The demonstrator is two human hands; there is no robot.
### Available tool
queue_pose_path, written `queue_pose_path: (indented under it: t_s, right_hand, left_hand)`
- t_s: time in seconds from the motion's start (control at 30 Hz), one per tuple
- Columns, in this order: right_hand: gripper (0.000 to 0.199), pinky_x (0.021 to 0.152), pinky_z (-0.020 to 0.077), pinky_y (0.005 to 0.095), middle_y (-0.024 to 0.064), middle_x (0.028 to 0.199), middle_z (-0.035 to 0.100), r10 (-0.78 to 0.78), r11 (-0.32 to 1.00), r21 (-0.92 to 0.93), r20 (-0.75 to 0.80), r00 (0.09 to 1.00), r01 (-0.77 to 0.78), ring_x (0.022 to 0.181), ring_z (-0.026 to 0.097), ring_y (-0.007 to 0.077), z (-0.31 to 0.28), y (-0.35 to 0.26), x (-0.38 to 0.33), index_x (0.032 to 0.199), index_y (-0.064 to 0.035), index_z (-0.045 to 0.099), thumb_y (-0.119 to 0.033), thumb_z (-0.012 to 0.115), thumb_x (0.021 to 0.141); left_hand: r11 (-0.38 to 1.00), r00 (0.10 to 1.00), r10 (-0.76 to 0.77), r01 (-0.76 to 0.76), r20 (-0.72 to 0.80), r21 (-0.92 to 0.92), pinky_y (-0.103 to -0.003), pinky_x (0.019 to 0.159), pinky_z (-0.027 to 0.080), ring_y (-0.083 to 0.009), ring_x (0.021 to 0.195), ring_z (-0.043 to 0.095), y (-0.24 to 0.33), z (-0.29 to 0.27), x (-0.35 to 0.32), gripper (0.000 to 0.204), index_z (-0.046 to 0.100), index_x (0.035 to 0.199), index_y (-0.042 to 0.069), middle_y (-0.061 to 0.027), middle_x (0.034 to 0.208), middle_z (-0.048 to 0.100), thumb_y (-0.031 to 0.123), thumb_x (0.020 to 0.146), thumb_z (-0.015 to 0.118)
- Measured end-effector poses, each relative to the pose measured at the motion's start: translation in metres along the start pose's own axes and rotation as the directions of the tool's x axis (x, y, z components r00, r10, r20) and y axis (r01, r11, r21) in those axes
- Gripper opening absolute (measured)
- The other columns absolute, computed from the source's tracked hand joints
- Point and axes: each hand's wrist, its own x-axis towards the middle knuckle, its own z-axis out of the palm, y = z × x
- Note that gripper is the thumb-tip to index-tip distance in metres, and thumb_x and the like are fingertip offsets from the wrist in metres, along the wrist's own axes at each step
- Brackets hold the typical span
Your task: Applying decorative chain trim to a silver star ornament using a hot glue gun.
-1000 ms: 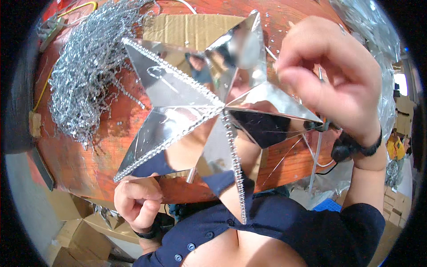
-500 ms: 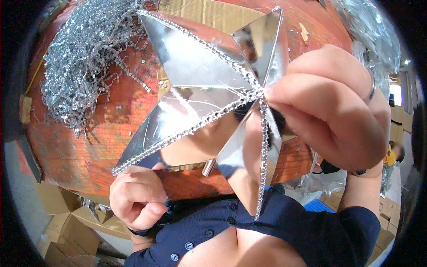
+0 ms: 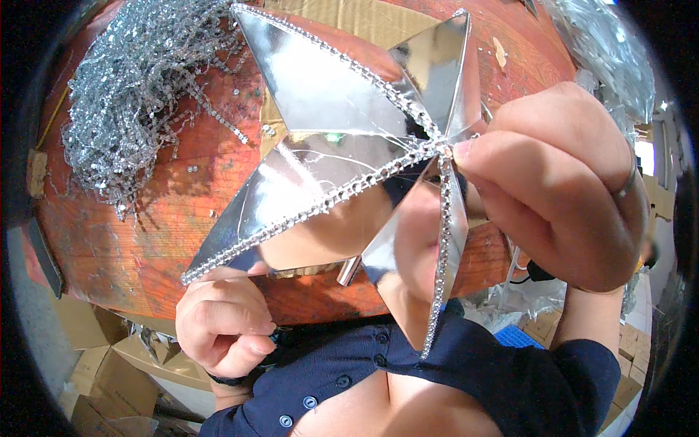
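Note:
A mirror-like silver five-pointed star fills the middle of the view. Rhinestone chain runs along several of its raised ridges and meets at the centre. Curled around the lower-left tip, my left hand grips the star, with some fingers hidden beneath it. My right hand is closed in a pinch, its fingertips pressed at the star's centre. A short silver bit shows beside those fingertips, but what lies between them is hidden. A short metal tube sticks out from the star's lower edge.
A tangled heap of silver rhinestone strands lies at the left of the worn red wooden table. Cardboard is under the star. Clear plastic is piled at the far right. Cardboard boxes stand below left.
The star's centre has shifted slightly right and up, and my right hand has moved right with it. A short silver bit now shows by the right fingertips. My left hand has barely moved.

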Motion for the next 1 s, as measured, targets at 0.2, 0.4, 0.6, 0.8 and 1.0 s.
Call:
queue_pose_path:
  t_s: [0.2, 0.4, 0.6, 0.8, 1.0]
  right_hand:
    - [0.029, 0.060, 0.0486, 0.0337, 0.0125, 0.088, 0.064, -0.038, 0.998, 0.039, -0.088, 0.995, 0.042, 0.070, 0.062, 0.0272, 0.014, 0.008, -0.002, 0.096, -0.0015, 0.068, 0.005, 0.073, 0.068]
    - [0.031, 0.060, 0.0491, 0.0341, 0.0118, 0.088, 0.064, -0.075, 0.995, 0.063, -0.074, 0.994, 0.080, 0.070, 0.063, 0.0276, 0.015, 0.008, 0.001, 0.096, -0.0008, 0.069, 0.004, 0.073, 0.066]
    - [0.030, 0.060, 0.0490, 0.0349, 0.0118, 0.087, 0.064, -0.064, 0.996, 0.065, -0.045, 0.997, 0.067, 0.070, 0.063, 0.0280, 0.013, 0.008, 0.003, 0.095, -0.0011, 0.069, 0.005, 0.072, 0.066]
    - [0.030, 0.059, 0.0477, 0.0338, 0.0132, 0.086, 0.063, -0.103, 0.992, 0.063, -0.133, 0.986, 0.112, 0.068, 0.062, 0.0272, 0.020, 0.012, -0.001, 0.094, 0.0003, 0.069, 0.008, 0.070, 0.065]
    - [0.025, 0.059, 0.0474, 0.0331, 0.0136, 0.086, 0.063, -0.059, 0.996, 0.066, -0.090, 0.994, 0.065, 0.067, 0.061, 0.0274, 0.009, 0.005, 0.003, 0.093, 0.0001, 0.069, 0.006, 0.069, 0.069]
  left_hand:
    - [1.000, 1.000, 0.013, -0.012, -0.026, 0.026, -0.036, 0.070, 0.054, -0.0169, 0.055, 0.061, 0.000, 0.001, -0.002, 0.026, 0.060, 0.080, 0.010, -0.0010, 0.064, 0.062, 0.030, 0.084, 0.077]
    - [1.000, 0.999, 0.001, 0.000, -0.034, 0.025, -0.039, 0.075, 0.055, -0.0167, 0.056, 0.061, 0.001, 0.000, -0.004, 0.026, 0.060, 0.081, 0.009, -0.0011, 0.064, 0.062, 0.030, 0.084, 0.077]
    - [1.000, 1.000, -0.008, 0.008, -0.023, 0.018, -0.041, 0.080, 0.056, -0.0166, 0.058, 0.061, 0.003, 0.000, -0.001, 0.026, 0.061, 0.082, 0.009, -0.0009, 0.065, 0.062, 0.029, 0.084, 0.077]
    - [0.999, 1.000, 0.004, -0.003, -0.026, 0.032, -0.041, 0.079, 0.055, -0.0167, 0.057, 0.061, 0.001, -0.002, -0.003, 0.026, 0.060, 0.082, 0.009, -0.0010, 0.065, 0.062, 0.029, 0.084, 0.077]
    - [1.000, 1.000, 0.013, -0.013, 0.001, -0.002, -0.041, 0.078, 0.055, -0.0169, 0.057, 0.061, 0.000, -0.001, 0.000, 0.026, 0.060, 0.082, 0.009, -0.0009, 0.064, 0.061, 0.029, 0.084, 0.077]
